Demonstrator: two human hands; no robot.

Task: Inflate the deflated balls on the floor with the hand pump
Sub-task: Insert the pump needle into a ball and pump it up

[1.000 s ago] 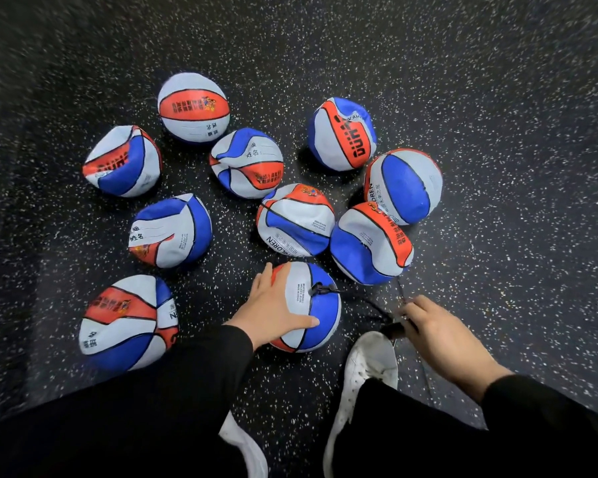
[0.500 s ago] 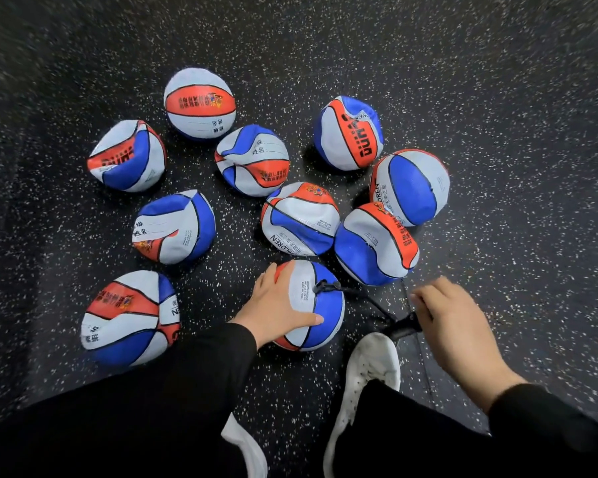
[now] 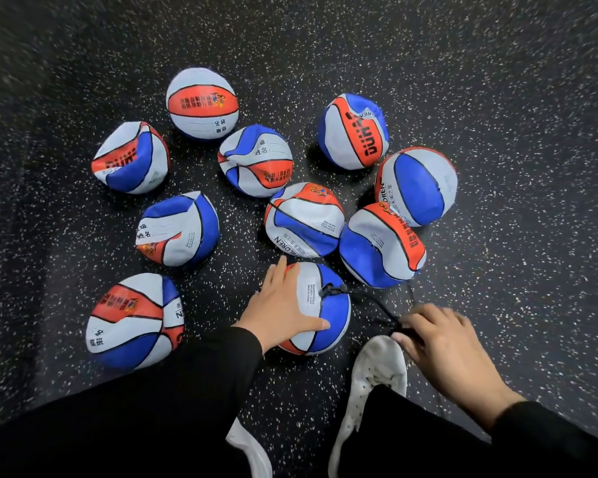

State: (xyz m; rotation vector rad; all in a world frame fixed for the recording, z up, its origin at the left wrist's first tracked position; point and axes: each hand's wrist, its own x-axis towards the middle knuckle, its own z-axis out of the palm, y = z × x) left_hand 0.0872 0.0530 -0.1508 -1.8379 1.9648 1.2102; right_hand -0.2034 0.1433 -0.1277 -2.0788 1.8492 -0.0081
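Note:
Several red, white and blue balls lie on the dark speckled floor, most of them dented and crumpled. My left hand (image 3: 280, 308) rests on the nearest ball (image 3: 328, 305), fingers straight and thumb spread across its front. A black nozzle (image 3: 330, 290) sits in that ball's top, and a thin black hose (image 3: 377, 307) runs from it to the right. My right hand (image 3: 446, 346), blurred, grips the black pump handle (image 3: 407, 331), which is almost wholly hidden under its fingers. The pump body is out of sight below the hand.
A white shoe (image 3: 373, 374) stands on the floor just left of the pump, and a second white shoe (image 3: 249, 450) shows between my black sleeves. A fuller ball (image 3: 132, 322) lies at near left. Dented balls (image 3: 380, 243) crowd behind the held one.
My right hand rose a little with the pump handle, then came back down. My left hand stayed on the nearest ball.

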